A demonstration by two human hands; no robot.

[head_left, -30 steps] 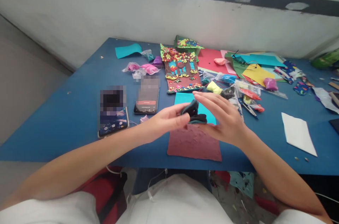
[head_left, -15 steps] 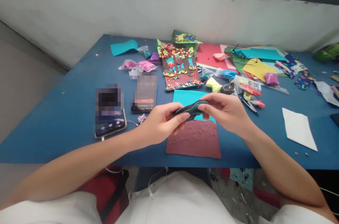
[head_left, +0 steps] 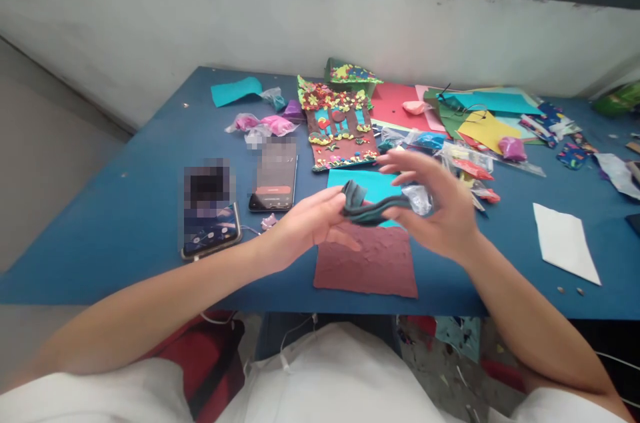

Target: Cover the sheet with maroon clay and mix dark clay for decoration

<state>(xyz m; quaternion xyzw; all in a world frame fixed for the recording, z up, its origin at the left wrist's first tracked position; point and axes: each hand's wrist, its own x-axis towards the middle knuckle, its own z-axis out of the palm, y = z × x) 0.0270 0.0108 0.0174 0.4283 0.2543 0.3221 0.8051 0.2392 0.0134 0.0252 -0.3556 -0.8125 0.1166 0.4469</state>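
A strip of dark teal clay (head_left: 370,213) hangs folded between my hands, above the brown clay-covered sheet (head_left: 367,263) and the bright blue sheet (head_left: 345,177). My left hand (head_left: 307,226) pinches its looped left end between thumb and fingers. At the strip's right end, my right hand (head_left: 435,209) has its fingers raised and spread, with the thumb touching the clay from below. Behind them lies a decorated clay panel (head_left: 343,123) with flowers and colourful shapes.
Two phones (head_left: 274,176) (head_left: 210,229) lie at the left. Bagged pink clay (head_left: 277,125) is behind them. Coloured papers (head_left: 483,131) and more clay bags (head_left: 473,168) spread at the back right. White paper (head_left: 565,243) lies near the right front.
The teal clay, twisted and compact before, is now folded into a loop at the left with a longer band at the right. My right hand's fingers have lifted and opened.
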